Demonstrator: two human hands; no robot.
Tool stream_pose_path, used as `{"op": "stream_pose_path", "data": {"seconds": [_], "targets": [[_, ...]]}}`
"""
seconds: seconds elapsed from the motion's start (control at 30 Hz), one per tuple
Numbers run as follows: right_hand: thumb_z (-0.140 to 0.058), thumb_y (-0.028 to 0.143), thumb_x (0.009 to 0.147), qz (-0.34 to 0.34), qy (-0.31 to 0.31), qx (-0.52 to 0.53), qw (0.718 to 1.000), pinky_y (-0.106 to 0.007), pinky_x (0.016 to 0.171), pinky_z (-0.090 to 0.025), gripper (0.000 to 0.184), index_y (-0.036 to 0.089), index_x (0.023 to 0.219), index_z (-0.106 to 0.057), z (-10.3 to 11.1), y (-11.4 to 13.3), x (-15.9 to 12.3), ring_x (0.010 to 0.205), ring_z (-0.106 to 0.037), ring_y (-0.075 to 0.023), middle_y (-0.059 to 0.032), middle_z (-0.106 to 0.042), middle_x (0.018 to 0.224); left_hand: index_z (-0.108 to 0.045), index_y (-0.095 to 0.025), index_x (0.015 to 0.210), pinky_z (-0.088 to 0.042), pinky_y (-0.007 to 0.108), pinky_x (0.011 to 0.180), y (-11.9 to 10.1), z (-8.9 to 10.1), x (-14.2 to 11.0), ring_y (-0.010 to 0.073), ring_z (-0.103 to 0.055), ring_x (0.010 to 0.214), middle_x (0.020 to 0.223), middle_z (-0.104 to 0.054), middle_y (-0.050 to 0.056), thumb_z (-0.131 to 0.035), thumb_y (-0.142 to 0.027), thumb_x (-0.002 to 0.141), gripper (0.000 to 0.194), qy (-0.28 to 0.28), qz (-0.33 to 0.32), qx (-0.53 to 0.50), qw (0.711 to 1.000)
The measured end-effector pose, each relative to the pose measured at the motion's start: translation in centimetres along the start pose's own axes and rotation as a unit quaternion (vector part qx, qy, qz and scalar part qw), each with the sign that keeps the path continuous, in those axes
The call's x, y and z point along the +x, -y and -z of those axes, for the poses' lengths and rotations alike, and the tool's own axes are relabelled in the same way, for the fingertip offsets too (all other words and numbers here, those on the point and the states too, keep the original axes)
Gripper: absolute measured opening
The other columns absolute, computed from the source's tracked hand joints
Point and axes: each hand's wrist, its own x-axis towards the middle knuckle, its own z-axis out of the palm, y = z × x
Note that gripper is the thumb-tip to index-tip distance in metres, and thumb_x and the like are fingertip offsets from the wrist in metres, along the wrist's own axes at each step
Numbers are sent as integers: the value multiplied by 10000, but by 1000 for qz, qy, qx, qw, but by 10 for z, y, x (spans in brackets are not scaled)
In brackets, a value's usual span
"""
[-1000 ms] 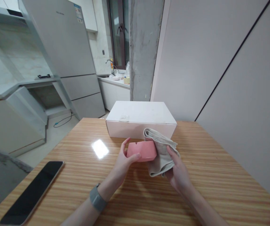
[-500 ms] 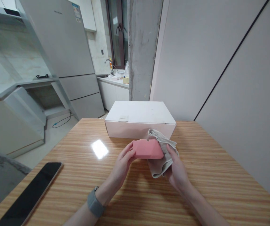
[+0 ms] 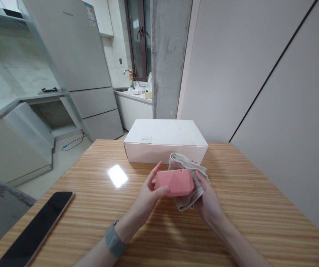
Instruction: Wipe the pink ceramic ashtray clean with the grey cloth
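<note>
Wood grain runs across the surface, whose right edge slants away from the near corner to the far end, beside a pale wall. Between that edge and the right forearm there is wide room to move; on the left, a smaller stretch with a bright reflection lies between the left hand and the slanting left edge. The pink box is near the middle, held up, with shadow on the wood beneath. The left hand's fingers hold its left end, thumb along the front and one finger raised behind the corner. The right hand has its fingers closed on a folded grey cloth, which meets the right end of the pink box and shows behind and below it.

Straight ahead, a large white box covers the middle of the far edge and limits reach forward; the cloth's top fold overlaps its front in view. A dark phone lies along the near left edge, well apart from the grey wristband on the left wrist. Beyond the surface stand a fridge and a concrete pillar.
</note>
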Motion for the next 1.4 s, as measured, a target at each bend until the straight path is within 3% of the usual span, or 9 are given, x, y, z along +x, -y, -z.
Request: {"op": "stream_pose_path", "data": {"seconds": [0.2,0.4,0.67,0.8,0.87,1.0,1.13,1.27,1.4], "targets": [[-748,413,678,8,-29,-14,999,-385,886,-542,290,221,895,-746,-2,1,-3,1054,-667,-290,-26,-784,922,-245,-207,1479,-464,351,865,0,11,8,238,-656,905,957,-707,92,-860,-308,563,1107,-68,-4,34,997],[-791,375,614,0,-41,-5,999,-372,853,-565,303,219,868,-742,-2,1,-7,1048,-674,-294,-29,-768,1011,-490,-123,1281,-458,363,884,3,21,15,264,-634,979,1097,-671,163,-872,-350,535,868,-123,-17,71,990],[-785,381,619,6,-48,-20,999,-382,841,-570,329,210,896,-737,-2,1,-8,1025,-685,-300,-35,-776,974,-645,-119,1111,-447,361,921,2,20,16,297,-595,1091,1186,-659,158,-830,-399,603,608,-104,-44,112,987],[-751,388,665,9,-61,-13,998,-400,875,-555,307,211,914,-735,0,3,-5,1043,-677,-300,-36,-780,947,-661,-133,1137,-468,361,865,1,17,14,294,-605,1084,1174,-674,134,-589,-571,797,559,-90,-7,66,994],[-719,387,701,4,-75,-4,997,-405,878,-551,284,211,923,-734,2,4,-2,1035,-680,-296,-33,-783,930,-662,-144,1161,-467,364,870,1,15,12,285,-609,1079,1179,-674,123,-531,-548,845,529,-74,-8,57,996],[-670,387,749,-5,-85,1,996,-396,864,-550,253,201,906,-738,2,5,0,1000,-692,-290,-30,-787,886,-653,-175,1191,-424,357,966,2,12,7,263,-578,1134,1210,-664,112,-706,-381,776,466,-76,-54,78,993],[-693,445,725,-13,-22,-4,1000,-397,859,-546,303,196,887,-751,-2,2,-4,1003,-687,-302,-45,-788,870,-624,-204,1226,-418,353,974,4,9,4,268,-556,1161,1222,-651,111,-799,-331,684,584,-57,-80,59,993],[-757,470,645,-17,14,-11,1000,-407,859,-545,317,215,833,-764,-7,-1,-7,1020,-675,-317,-45,-783,919,-525,-208,1328,-420,374,967,7,7,0,302,-539,1176,1266,-610,134,-836,-416,612,808,0,-39,7,999],[-764,472,638,-18,18,-13,1000,-403,875,-538,327,216,842,-766,-6,-1,-7,1033,-669,-317,-43,-780,952,-555,-175,1276,-458,368,903,7,8,1,314,-562,1128,1249,-603,151,-827,-452,603,777,26,20,-5,999]]}}
